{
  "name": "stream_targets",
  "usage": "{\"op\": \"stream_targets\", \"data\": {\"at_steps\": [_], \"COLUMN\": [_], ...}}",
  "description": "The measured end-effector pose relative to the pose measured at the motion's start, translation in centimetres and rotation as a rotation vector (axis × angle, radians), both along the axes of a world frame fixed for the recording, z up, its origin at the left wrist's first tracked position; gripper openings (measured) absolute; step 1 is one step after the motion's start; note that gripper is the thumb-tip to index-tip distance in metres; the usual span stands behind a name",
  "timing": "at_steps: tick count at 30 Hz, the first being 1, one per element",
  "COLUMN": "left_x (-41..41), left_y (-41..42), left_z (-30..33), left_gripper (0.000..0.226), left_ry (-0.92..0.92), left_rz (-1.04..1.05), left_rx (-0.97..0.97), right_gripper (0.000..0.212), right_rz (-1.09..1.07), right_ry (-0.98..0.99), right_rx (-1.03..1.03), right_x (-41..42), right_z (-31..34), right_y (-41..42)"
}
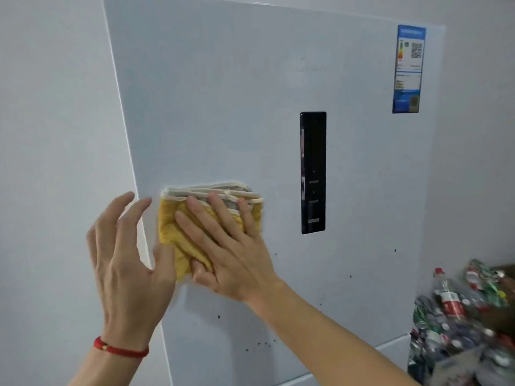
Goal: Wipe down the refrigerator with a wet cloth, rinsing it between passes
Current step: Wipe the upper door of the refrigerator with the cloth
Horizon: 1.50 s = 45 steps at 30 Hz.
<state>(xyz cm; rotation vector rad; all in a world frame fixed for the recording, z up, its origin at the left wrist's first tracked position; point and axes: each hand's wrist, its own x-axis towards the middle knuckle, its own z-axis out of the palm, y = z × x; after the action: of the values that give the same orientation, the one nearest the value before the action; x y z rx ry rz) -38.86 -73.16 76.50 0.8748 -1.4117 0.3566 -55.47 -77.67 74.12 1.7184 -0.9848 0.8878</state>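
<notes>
The white refrigerator (223, 93) fills the view, its door facing me. A folded yellow cloth (170, 227) with a cream edge lies flat against the door near its left edge. My right hand (231, 246) presses the cloth to the door with straight, spread fingers. My left hand (125, 260) hovers just left of the cloth over the door's left edge, fingers relaxed and holding nothing; a red cord circles its wrist. Small dark specks dot the door below the cloth.
A black control panel (313, 172) runs vertically right of the cloth. A blue energy label (408, 69) sticks to the door's upper right. A clear bag of crushed cans and bottles (459, 316) stands at the lower right. A pale wall (50, 135) lies to the left.
</notes>
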Motion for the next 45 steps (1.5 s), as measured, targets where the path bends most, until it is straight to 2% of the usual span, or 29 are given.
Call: {"op": "stream_targets", "data": {"at_steps": [8,14,19,23,25,28,32,35,40,45], "left_x": [-6.9,-10.9,-10.9,-8.6,-6.9,-4.5,-1.6,0.8,4.6,6.7], "left_y": [0.2,0.8,1.1,1.4,1.6,1.6,1.1,1.0,1.7,2.2], "left_z": [-0.5,0.2,0.4,-0.1,-0.5,-1.1,-1.9,-2.7,-4.3,-5.4], "left_gripper": [0.059,0.058,0.058,0.06,0.061,0.064,0.065,0.064,0.063,0.058], "left_ry": [-0.097,-0.111,-0.121,-0.083,-0.044,0.068,0.148,0.17,0.196,0.209], "left_rz": [-0.052,-0.032,-0.004,0.033,0.058,0.045,0.018,0.017,0.011,-0.019], "left_rx": [0.009,-0.005,-0.019,0.001,0.0,0.024,0.096,0.14,0.219,0.332], "right_gripper": [0.073,0.077,0.079,0.077,0.078,0.078,0.081,0.074,0.058,0.048], "right_rz": [-0.18,-0.169,-0.102,-0.027,-0.027,-0.066,-0.091,-0.076,-0.007,0.087], "right_ry": [-0.237,-0.41,-0.747,-1.278,-1.374,-1.194,-0.783,-0.494,-0.312,-0.038], "right_rx": [-0.004,0.001,0.008,0.042,0.057,0.058,0.082,0.048,-0.02,-0.081], "right_x": [-17.0,-27.1,-32.5,-31.3,-29.4,-24.2,-13.1,-4.3,6.4,9.0], "right_z": [-0.4,0.3,-0.9,-1.0,-0.5,-0.5,-0.4,-0.5,-2.0,-4.2], "right_y": [0.3,0.3,0.4,0.5,0.5,0.7,0.9,0.5,-0.3,-0.8]}}
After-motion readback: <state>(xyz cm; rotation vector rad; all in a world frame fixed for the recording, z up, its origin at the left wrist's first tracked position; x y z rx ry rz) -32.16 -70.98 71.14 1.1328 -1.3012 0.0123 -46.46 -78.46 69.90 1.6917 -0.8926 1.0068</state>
